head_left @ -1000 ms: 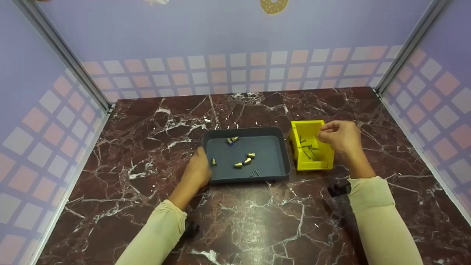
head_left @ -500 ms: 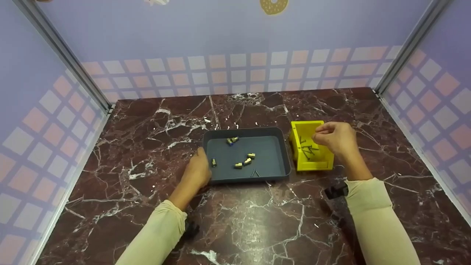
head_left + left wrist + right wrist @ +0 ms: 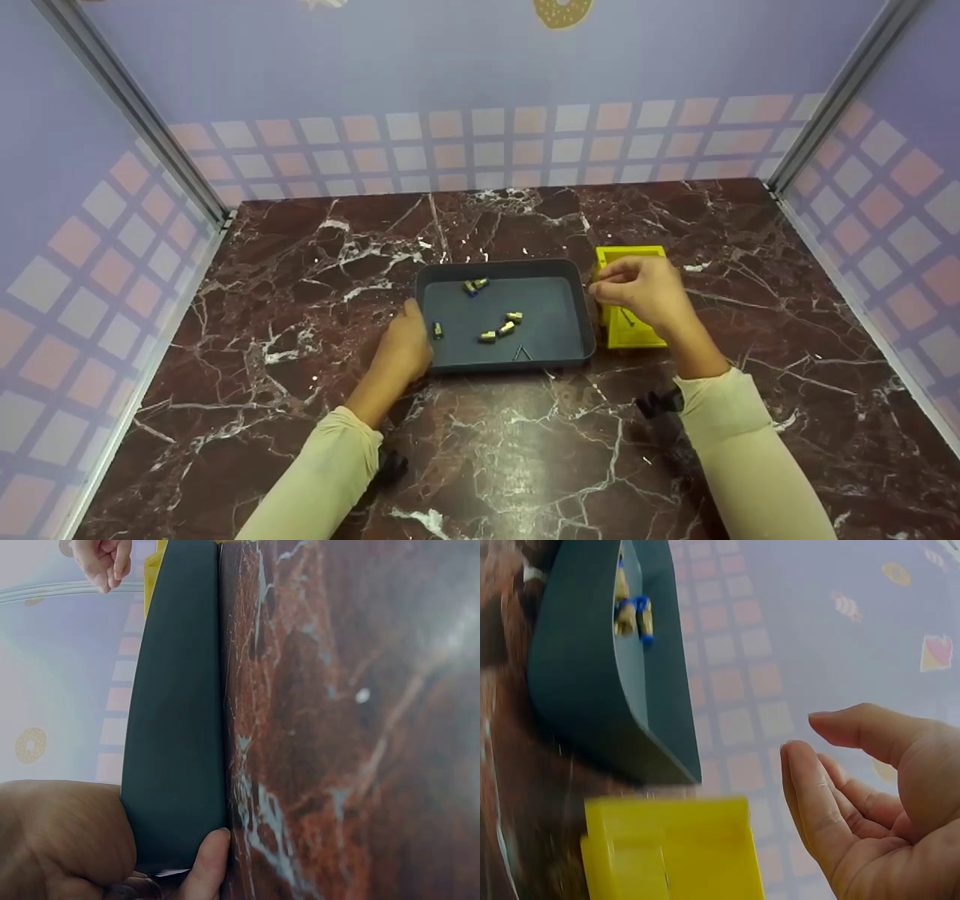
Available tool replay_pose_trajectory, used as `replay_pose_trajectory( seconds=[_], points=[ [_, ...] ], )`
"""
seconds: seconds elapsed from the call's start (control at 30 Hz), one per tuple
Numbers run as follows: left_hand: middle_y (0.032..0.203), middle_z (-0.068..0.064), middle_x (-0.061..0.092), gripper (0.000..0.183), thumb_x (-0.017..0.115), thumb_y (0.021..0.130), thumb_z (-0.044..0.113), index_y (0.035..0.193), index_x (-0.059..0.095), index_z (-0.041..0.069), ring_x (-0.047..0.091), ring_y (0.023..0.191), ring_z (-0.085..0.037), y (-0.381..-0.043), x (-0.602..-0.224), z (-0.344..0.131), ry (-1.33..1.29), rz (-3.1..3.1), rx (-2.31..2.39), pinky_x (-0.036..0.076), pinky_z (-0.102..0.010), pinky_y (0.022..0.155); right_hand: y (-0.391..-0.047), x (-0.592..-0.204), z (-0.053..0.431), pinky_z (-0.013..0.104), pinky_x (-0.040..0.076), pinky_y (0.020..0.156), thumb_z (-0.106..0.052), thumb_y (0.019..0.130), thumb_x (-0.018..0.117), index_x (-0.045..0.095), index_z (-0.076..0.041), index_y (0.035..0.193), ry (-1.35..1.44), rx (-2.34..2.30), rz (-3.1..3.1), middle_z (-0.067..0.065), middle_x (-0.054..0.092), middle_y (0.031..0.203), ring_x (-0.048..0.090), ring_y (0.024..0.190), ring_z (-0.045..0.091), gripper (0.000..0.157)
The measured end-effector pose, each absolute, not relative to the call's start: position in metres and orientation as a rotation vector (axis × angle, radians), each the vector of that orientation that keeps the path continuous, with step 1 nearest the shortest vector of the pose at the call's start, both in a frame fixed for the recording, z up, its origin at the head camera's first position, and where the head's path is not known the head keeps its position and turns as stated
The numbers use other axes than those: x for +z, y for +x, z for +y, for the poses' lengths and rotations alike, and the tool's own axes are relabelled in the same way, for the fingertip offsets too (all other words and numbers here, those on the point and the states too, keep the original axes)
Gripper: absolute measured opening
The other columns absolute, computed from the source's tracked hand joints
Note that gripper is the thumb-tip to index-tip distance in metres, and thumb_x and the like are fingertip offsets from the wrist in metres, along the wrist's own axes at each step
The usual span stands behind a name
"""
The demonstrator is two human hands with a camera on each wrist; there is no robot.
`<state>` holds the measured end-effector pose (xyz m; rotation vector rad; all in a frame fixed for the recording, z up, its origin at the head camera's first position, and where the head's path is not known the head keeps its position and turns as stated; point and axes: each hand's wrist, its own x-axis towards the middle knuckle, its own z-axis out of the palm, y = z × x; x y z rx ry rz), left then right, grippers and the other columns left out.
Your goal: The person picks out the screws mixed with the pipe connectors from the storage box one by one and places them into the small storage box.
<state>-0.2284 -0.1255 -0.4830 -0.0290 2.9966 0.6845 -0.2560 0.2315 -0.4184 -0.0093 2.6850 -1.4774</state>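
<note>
My left hand (image 3: 403,345) grips the left end of a dark grey tray (image 3: 583,315), thumb at the rim; in the left wrist view a fingertip (image 3: 214,851) lies low against the tray's wall. Inside the tray are several brass fittings (image 3: 488,337) with blue ends, plus a pair of thin screws (image 3: 522,352) near the front wall. Over the yellow bin's left side hovers my right hand (image 3: 641,291), its fingertips pointing toward the tray. The right wrist view shows a gap between thumb and forefinger, with nothing visible in it.
A yellow bin (image 3: 637,339) stands just right of the tray; one screw (image 3: 628,318) shows inside, the rest hidden under the right hand. The dark red marble-patterned table (image 3: 510,450) is enclosed by patterned walls (image 3: 480,67) at the back and sides.
My right hand has moved left, from over the bin's right side to its left side beside the tray. The left hand and the tray keep their place.
</note>
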Motion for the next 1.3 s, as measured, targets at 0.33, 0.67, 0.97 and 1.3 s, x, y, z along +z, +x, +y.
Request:
replay_pose_trajectory(
  seconds=[0.33, 0.67, 0.97, 1.3],
  points=[
    [0.122, -0.036, 0.060, 0.065, 0.061, 0.083, -0.004, 0.141, 0.033, -0.012, 0.065, 0.109, -0.051, -0.228, -0.483, -0.127, -0.015, 3.014, 0.700, 0.054, -0.055, 0.094, -0.253, -0.428, 0.201, 0.031, 0.061, 0.072, -0.019, 0.081, 0.084, 0.075, 0.001, 0.107, -0.121, -1.595, 2.525, 0.011, 0.078, 0.096, 0.075, 0.078, 0.016, 0.034],
    [0.120, -0.035, 0.060, 0.062, 0.062, 0.083, -0.004, 0.139, 0.035, -0.011, 0.066, 0.107, -0.050, -0.229, -0.484, -0.128, -0.015, 3.015, 0.683, 0.056, -0.054, 0.090, -0.252, -0.451, 0.170, 0.029, 0.061, 0.070, -0.014, 0.079, 0.084, 0.075, 0.000, 0.100, -0.184, -1.584, 2.465, 0.010, 0.077, 0.089, 0.074, 0.074, 0.012, 0.027],
    [0.122, -0.035, 0.060, 0.065, 0.062, 0.083, -0.004, 0.140, 0.034, -0.011, 0.067, 0.106, -0.050, -0.230, -0.484, -0.128, -0.016, 3.010, 0.668, 0.056, -0.054, 0.090, -0.248, -0.460, 0.152, 0.024, 0.056, 0.063, -0.019, 0.077, 0.086, 0.078, -0.007, 0.097, -0.231, -1.380, 2.597, 0.006, 0.078, 0.088, 0.074, 0.072, 0.012, 0.024],
    [0.116, -0.036, 0.062, 0.060, 0.062, 0.081, -0.005, 0.135, 0.037, -0.011, 0.067, 0.103, -0.051, -0.228, -0.483, -0.126, 0.000, 3.036, 0.678, 0.056, -0.055, 0.088, -0.246, -0.476, 0.141, 0.033, 0.057, 0.077, -0.027, 0.069, 0.094, 0.079, -0.014, 0.085, -0.286, -1.108, 2.757, -0.004, 0.078, 0.080, 0.071, 0.073, 0.010, 0.026]
  ],
)
